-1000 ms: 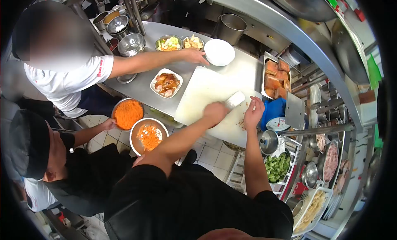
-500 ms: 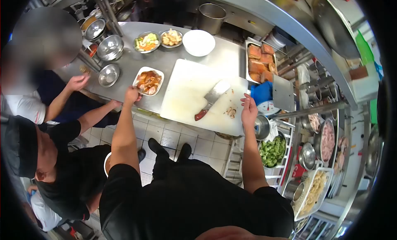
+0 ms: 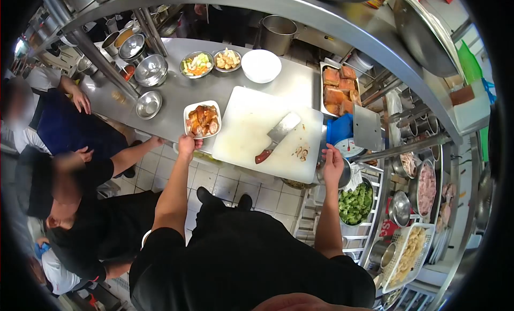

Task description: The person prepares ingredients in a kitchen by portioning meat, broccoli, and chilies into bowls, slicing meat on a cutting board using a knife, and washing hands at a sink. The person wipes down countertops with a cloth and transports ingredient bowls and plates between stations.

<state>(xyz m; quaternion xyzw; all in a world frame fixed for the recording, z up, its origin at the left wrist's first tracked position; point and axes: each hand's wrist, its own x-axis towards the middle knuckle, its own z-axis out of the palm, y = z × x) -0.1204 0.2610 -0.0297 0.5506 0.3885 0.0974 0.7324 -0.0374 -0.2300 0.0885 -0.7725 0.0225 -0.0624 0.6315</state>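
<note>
My left hand holds the near edge of a white square dish filled with browned, glazed meat pieces. The dish is just left of the large white cutting board. On the board a cleaver with a red-brown handle lies flat, beside small food scraps. My right hand hovers off the board's right edge, its fingers curled together; whether something small is between them I cannot make out.
Bowls of cut vegetables and yellowish chunks stand behind, near a white bowl. A meat tray and a broccoli bowl are right. Co-workers stand left. A metal shelf crosses overhead.
The view has shifted. My left hand still grips the dish, now closer to the cutting board. At the left, a co-worker's hand has drawn back from beside the small metal bowl.
</note>
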